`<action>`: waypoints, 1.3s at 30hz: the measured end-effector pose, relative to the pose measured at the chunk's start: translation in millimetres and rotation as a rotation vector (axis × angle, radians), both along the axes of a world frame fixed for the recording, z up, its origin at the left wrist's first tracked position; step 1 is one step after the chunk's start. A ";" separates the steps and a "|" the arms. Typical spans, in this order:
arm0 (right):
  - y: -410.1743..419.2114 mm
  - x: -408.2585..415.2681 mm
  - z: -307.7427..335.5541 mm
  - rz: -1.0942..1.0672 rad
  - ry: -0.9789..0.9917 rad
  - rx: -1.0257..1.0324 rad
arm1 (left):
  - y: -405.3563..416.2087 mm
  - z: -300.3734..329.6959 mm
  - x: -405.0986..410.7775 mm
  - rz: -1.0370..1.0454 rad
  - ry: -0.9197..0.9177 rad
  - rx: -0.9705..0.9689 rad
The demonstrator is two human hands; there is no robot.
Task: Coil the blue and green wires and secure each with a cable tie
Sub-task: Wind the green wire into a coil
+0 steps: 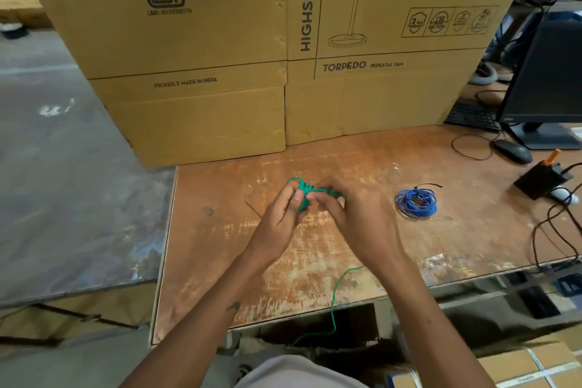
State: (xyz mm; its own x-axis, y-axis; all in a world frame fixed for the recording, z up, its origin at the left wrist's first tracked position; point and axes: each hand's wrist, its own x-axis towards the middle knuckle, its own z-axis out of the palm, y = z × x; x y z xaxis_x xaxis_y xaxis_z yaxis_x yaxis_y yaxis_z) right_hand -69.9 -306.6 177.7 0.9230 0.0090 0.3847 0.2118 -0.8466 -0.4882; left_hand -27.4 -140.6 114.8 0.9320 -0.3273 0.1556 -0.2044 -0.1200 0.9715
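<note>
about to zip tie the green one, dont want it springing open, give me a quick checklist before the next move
1. Green wire coil gripped by left hand and right hand: ok.
2. All green wire wound in: not ok, a loose tail hangs off the table edge.
3. Spare cable tie within reach, left of the hands: ok.
4. Blue wire coil already tied: ok.
5. Coil loops even: cannot tell, fingers hide them.

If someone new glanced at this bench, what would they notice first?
Probably both hands, left hand and right hand, gripping a bunch of green wire at the table's centre. Next, the tied blue wire coil lying to their right, and the big cardboard boxes behind.
</note>
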 end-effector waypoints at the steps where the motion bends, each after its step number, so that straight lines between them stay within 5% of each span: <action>1: -4.8 7.4 -0.2 -0.003 -0.016 0.004 | -0.7 -1.1 -3.4 0.010 0.028 -0.034; 18: 9.1 24.5 -81.3 0.202 0.358 1.003 | -9.1 26.3 -2.0 0.039 0.088 -0.394; 23: 9.3 13.1 -85.6 0.173 0.352 0.813 | -7.4 32.1 1.6 0.110 0.177 -0.603; 30: 48.7 -38.4 -76.1 0.278 0.586 0.043 | -18.5 28.7 23.9 0.385 0.288 -0.753; 33: 54.3 -54.7 -47.7 0.339 0.602 0.109 | -17.7 17.9 29.3 0.406 0.236 -0.650; 36: 54.6 -53.8 -34.4 0.257 0.576 0.498 | -12.8 14.4 32.9 0.413 0.263 -0.663; 39: 50.1 -34.9 -51.2 0.020 0.282 0.495 | -13.7 23.8 26.0 0.393 0.263 -0.663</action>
State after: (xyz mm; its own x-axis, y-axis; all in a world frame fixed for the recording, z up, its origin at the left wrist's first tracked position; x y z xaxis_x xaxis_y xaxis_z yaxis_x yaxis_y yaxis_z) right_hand -104.8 -256.6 126.5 0.9922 -0.0907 0.0861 0.0294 -0.4996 -0.8658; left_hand -1.4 -154.3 138.6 0.9927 0.1148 -0.0374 -0.0227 0.4813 0.8763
